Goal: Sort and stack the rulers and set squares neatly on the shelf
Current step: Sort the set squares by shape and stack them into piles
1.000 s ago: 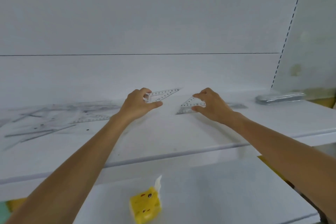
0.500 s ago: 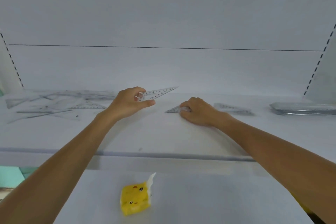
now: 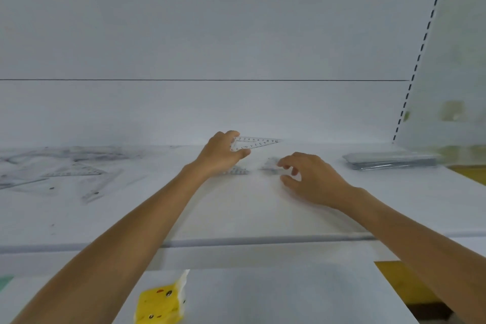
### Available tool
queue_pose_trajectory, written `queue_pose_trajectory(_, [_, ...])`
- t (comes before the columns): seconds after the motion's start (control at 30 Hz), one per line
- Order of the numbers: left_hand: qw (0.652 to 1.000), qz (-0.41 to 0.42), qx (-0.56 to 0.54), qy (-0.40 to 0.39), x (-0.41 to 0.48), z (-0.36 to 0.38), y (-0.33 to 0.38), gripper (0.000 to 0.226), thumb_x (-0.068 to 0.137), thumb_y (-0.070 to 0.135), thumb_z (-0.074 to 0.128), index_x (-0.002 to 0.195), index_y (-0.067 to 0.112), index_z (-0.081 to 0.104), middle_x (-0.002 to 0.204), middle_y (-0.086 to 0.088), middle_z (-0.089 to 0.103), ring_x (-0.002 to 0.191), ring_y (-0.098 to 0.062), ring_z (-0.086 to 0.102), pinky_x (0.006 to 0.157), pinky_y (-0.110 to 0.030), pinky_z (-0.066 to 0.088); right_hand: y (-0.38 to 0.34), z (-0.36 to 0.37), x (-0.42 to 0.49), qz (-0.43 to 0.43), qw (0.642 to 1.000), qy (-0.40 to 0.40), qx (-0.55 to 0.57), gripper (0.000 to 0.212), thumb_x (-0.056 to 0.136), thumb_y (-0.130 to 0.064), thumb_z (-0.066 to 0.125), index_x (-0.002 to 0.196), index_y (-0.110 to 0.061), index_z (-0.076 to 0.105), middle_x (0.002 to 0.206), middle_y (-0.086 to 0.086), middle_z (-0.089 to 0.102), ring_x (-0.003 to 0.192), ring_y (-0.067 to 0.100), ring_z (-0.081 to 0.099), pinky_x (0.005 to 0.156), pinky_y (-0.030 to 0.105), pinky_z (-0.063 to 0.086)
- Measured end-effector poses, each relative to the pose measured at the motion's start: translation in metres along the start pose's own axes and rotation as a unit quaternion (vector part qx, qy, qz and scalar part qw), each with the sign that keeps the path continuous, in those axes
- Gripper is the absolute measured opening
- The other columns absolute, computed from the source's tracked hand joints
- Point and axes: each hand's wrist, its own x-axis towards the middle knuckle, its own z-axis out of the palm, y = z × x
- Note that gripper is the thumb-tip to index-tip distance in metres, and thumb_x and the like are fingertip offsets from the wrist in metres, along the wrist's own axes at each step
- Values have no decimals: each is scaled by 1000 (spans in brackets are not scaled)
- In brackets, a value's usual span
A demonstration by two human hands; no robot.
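Observation:
My left hand (image 3: 221, 154) holds a clear set square (image 3: 259, 142) lifted above the white shelf (image 3: 236, 213), its long tip pointing right. Just right of it my right hand (image 3: 310, 176) hovers over the shelf with fingers loosely curled and nothing in them. A blurred clear set square (image 3: 269, 164) lies flat in front of its fingertips, and another clear piece (image 3: 236, 171) lies under my left hand. Several clear rulers and set squares (image 3: 65, 171) lie scattered on the left of the shelf. A neat stack of clear rulers (image 3: 389, 160) sits at the right end.
A yellow cartoon-print packet (image 3: 159, 305) lies on the lower shelf below. The shelf's back wall is close behind my hands, and a slotted upright (image 3: 418, 60) bounds the right side. A yellow surface (image 3: 468, 173) shows past the right end.
My right hand has lifted off the set square it pressed on the shelf and pulled back slightly, fingers now loose. My left hand still holds its set square aloft. The view has swung right.

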Motion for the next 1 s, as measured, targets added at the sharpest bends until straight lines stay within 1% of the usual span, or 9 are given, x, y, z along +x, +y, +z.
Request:
queue_pose_trajectory(0.1, [1000, 15, -5, -7, 10, 18, 21, 55, 89, 41, 55, 137, 18, 40, 134, -8, 44, 122, -21, 45, 97, -29, 36, 17, -3, -20, -5, 999, -54, -2, 34, 89, -42, 52, 120, -28, 57, 123, -10, 54, 116, 10, 46, 101, 26, 35])
queue_pose_trajectory(0.17, [999, 23, -21, -7, 16, 29, 35, 53, 90, 41, 52, 136, 17, 40, 133, -9, 44, 122, -21, 46, 99, -30, 36, 23, 1, -29, -19, 999, -48, 14, 36, 91, -43, 49, 124, -29, 55, 129, -12, 51, 124, 8, 39, 104, 22, 28])
queue_pose_trajectory(0.27, [999, 30, -43, -11, 19, 46, 48, 52, 92, 41, 48, 138, 17, 37, 135, -10, 42, 124, -21, 44, 102, -32, 36, 26, 5, -32, -24, 999, -19, 28, 36, 91, -43, 47, 123, -28, 56, 129, -12, 52, 125, 10, 39, 107, 25, 28])
queue_pose_trajectory(0.33, [999, 36, -37, -16, 17, 56, 49, 53, 93, 41, 46, 139, 17, 36, 136, -10, 41, 126, -22, 42, 104, -35, 35, 28, 7, -30, -27, 999, -16, 28, 36, 91, -44, 47, 122, -28, 56, 129, -11, 53, 124, 10, 39, 107, 27, 29])
queue_pose_trajectory(0.43, [998, 43, 37, -27, 16, 66, 44, 54, 93, 42, 45, 139, 15, 35, 136, -13, 42, 127, -27, 40, 105, -41, 35, 31, 9, -29, -30, 999, -8, 39, 36, 90, -45, 47, 120, -28, 57, 127, -11, 54, 123, 11, 40, 106, 28, 30])
queue_pose_trajectory(0.6, [986, 42, 154, -49, 15, 73, 44, 52, 90, 43, 44, 134, 15, 40, 128, -15, 46, 120, -31, 41, 96, -41, 37, 32, 11, -29, -33, 999, 1, 33, 36, 90, -45, 46, 119, -29, 57, 128, -11, 54, 123, 10, 40, 105, 25, 28])
queue_pose_trajectory(0.7, [985, 29, 152, -76, 15, 75, 45, 51, 91, 39, 43, 136, 16, 37, 133, -13, 44, 123, -30, 40, 98, -41, 36, 34, 12, -29, -35, 999, 7, 35, 35, 90, -45, 48, 119, -28, 58, 127, -11, 55, 122, 10, 40, 104, 23, 28])
queue_pose_trajectory(0.83, [986, 31, 143, -81, 16, 75, 44, 56, 91, 41, 43, 141, 19, 32, 139, -11, 42, 128, -28, 37, 102, -40, 34, 34, 12, -28, -31, 999, 5, 39, 35, 89, -45, 49, 118, -28, 58, 126, -11, 55, 121, 10, 41, 103, 24, 30])
queue_pose_trajectory(1.0, [993, 40, 105, -37, 15, 72, 47, 57, 88, 45, 50, 137, 19, 40, 135, -9, 46, 125, -26, 41, 101, -41, 36, 34, 8, -28, -26, 999, -4, 46, 34, 89, -45, 51, 117, -27, 59, 125, -12, 56, 120, 10, 42, 102, 22, 30])
